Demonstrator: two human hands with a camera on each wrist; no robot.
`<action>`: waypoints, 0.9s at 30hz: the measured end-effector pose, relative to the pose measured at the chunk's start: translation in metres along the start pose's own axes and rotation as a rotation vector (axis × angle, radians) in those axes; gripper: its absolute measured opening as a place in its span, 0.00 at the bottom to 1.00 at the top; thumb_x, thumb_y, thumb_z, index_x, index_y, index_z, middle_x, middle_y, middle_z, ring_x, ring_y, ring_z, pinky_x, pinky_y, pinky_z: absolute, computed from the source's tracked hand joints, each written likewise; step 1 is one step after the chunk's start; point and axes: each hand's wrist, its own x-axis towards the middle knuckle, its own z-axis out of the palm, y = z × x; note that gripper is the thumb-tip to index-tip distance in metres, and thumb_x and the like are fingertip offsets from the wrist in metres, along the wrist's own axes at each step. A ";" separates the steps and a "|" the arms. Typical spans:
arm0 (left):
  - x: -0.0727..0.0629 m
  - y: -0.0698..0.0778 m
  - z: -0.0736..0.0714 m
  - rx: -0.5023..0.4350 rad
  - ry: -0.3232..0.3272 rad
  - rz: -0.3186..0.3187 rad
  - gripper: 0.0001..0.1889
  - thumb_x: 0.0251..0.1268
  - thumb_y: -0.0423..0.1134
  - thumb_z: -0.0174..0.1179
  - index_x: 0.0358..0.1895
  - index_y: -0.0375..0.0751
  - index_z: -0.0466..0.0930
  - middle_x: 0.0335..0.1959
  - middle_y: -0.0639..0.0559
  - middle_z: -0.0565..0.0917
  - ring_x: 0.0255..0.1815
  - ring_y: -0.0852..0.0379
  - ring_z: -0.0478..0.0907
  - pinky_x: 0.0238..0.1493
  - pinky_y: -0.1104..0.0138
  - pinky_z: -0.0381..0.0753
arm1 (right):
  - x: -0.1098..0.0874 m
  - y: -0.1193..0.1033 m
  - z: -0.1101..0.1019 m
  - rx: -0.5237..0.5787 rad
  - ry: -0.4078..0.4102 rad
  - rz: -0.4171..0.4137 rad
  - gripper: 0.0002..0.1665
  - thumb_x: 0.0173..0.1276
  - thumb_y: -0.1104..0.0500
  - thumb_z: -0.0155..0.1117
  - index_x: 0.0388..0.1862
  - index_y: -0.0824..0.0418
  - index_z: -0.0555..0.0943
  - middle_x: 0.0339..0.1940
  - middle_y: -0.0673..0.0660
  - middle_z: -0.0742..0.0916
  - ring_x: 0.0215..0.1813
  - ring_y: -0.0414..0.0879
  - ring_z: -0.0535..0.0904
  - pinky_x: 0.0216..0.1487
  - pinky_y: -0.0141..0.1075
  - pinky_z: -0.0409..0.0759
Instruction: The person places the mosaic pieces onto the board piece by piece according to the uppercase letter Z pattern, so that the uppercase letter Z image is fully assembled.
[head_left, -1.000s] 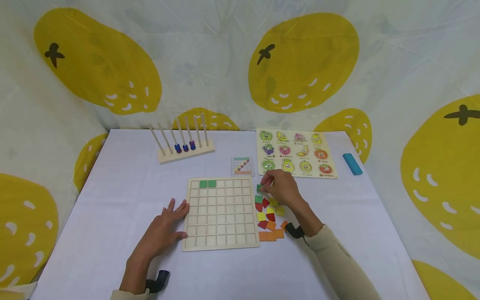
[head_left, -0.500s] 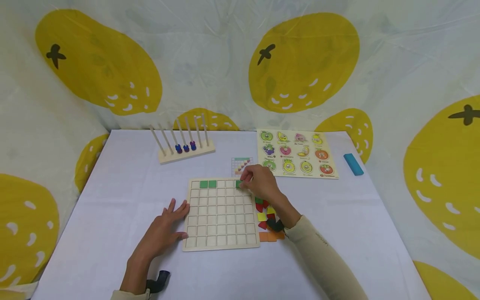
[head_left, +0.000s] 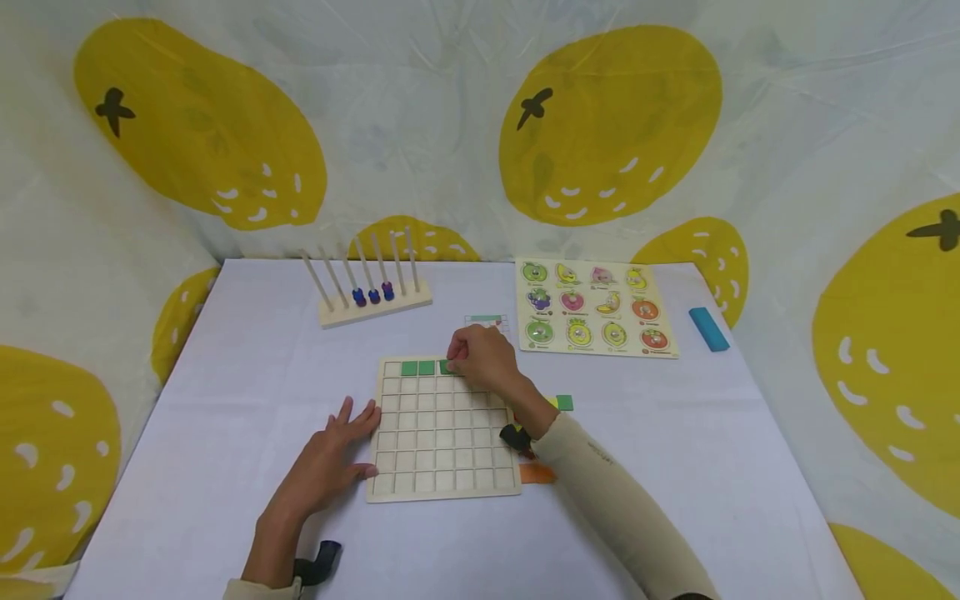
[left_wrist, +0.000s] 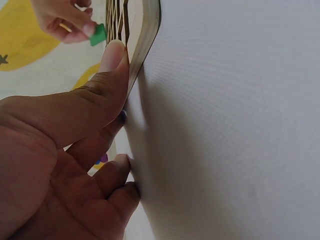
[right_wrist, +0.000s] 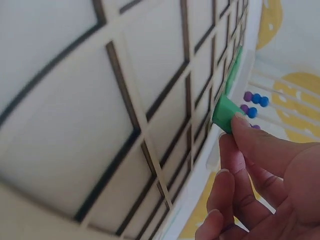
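A wooden grid board (head_left: 425, 429) lies on the white cloth, two green square tiles (head_left: 417, 367) set side by side in its far row. My right hand (head_left: 483, 360) pinches another green tile (right_wrist: 226, 113) between thumb and forefinger. It holds that tile tilted over the same row, just right of the two. At the board's left edge rests my left hand (head_left: 324, 450), fingers spread, the thumb (left_wrist: 114, 57) touching the rim in the left wrist view. My right forearm covers most of the loose tiles; a green tile (head_left: 564, 402) and orange tiles (head_left: 536, 473) show beside it.
Behind the board stands a peg abacus (head_left: 375, 310) with blue and purple beads. A pattern card (head_left: 486, 320) is partly hidden by my right hand. Farther right lie a fruit puzzle board (head_left: 596, 308) and a blue block (head_left: 708, 329).
My right hand has taken a green tile from the loose tiles at right and carried it left over the board's far row. The left hand stays at the board's edge.
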 end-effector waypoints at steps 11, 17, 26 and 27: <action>0.001 0.000 0.001 0.003 0.011 0.009 0.52 0.48 0.35 0.83 0.81 0.47 0.68 0.83 0.49 0.65 0.87 0.30 0.50 0.77 0.29 0.60 | 0.007 -0.007 0.005 -0.079 -0.043 0.034 0.09 0.66 0.58 0.79 0.30 0.50 0.86 0.25 0.48 0.84 0.30 0.44 0.79 0.27 0.37 0.74; 0.002 0.000 0.002 0.008 -0.002 0.015 0.52 0.49 0.36 0.83 0.81 0.46 0.68 0.83 0.50 0.64 0.88 0.32 0.50 0.77 0.29 0.61 | 0.002 0.001 -0.002 -0.051 -0.036 0.025 0.08 0.64 0.58 0.80 0.35 0.50 0.86 0.29 0.48 0.85 0.32 0.44 0.80 0.30 0.37 0.75; 0.000 0.000 -0.002 0.015 -0.009 0.009 0.51 0.50 0.36 0.83 0.81 0.46 0.67 0.84 0.49 0.64 0.88 0.32 0.49 0.78 0.29 0.60 | -0.020 0.022 -0.029 -0.028 -0.022 0.038 0.07 0.64 0.57 0.79 0.37 0.51 0.87 0.31 0.48 0.87 0.35 0.45 0.80 0.34 0.36 0.76; 0.000 0.001 -0.002 0.014 -0.010 0.006 0.51 0.50 0.35 0.83 0.81 0.46 0.67 0.84 0.49 0.64 0.88 0.32 0.49 0.78 0.29 0.60 | -0.024 0.024 -0.033 -0.021 -0.027 0.046 0.07 0.64 0.57 0.79 0.37 0.51 0.87 0.32 0.49 0.87 0.35 0.46 0.80 0.35 0.36 0.76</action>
